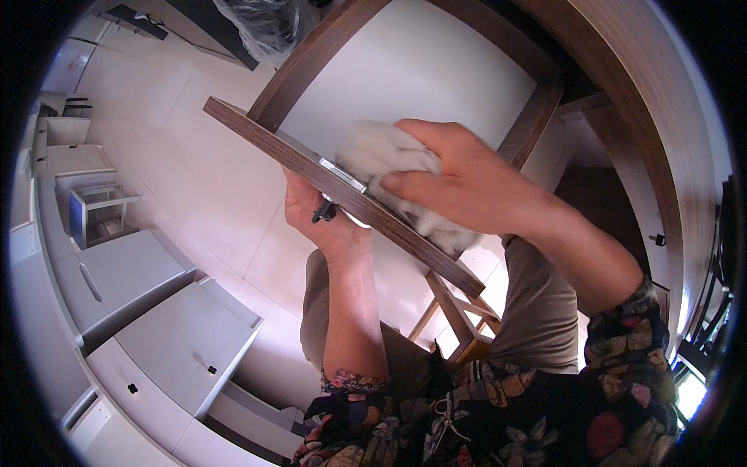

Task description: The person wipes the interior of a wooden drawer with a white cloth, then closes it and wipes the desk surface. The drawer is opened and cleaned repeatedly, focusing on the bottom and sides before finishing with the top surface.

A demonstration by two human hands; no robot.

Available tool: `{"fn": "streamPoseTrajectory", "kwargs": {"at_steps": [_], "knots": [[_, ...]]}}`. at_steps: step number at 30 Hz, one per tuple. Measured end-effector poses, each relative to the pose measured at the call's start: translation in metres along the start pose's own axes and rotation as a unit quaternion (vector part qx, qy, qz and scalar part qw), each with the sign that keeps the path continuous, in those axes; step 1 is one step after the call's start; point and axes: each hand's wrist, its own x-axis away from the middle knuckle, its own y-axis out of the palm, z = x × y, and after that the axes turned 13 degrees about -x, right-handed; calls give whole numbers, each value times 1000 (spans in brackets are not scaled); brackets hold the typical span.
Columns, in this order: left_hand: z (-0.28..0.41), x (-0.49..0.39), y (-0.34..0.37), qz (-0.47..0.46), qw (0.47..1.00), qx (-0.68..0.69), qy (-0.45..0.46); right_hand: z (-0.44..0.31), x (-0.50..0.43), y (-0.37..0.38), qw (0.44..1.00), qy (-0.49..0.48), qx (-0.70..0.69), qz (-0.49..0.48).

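Observation:
A pulled-out drawer with dark wood-grain sides [321,64] and a pale bottom [402,70] lies before me. My right hand [449,175] is inside it, closed on a crumpled whitish cloth [382,149]. The cloth is blurred and lies against the inner side of the drawer front [274,149]. A metal lock plate [344,175] sits on that front's upper edge. On the outer side, my left hand [321,222] is at the drawer front, its fingers hidden beneath it. A black-headed key [324,211] sticks out of the lock beside this hand.
A wooden stool [455,321] stands below the drawer, between my legs. The brown desk edge [653,117] curves along the right, with another key [658,239] in a lock. White cabinets [187,344] line the left. Clear plastic wrapping [262,26] lies beyond the drawer.

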Motion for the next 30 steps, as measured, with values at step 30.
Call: {"fn": "streamPoseTrajectory", "kwargs": {"at_steps": [30], "knots": [[3, -5, 14, 4, 967, 228, -116, 17, -130, -20, 702, -93, 686, 170]]}}
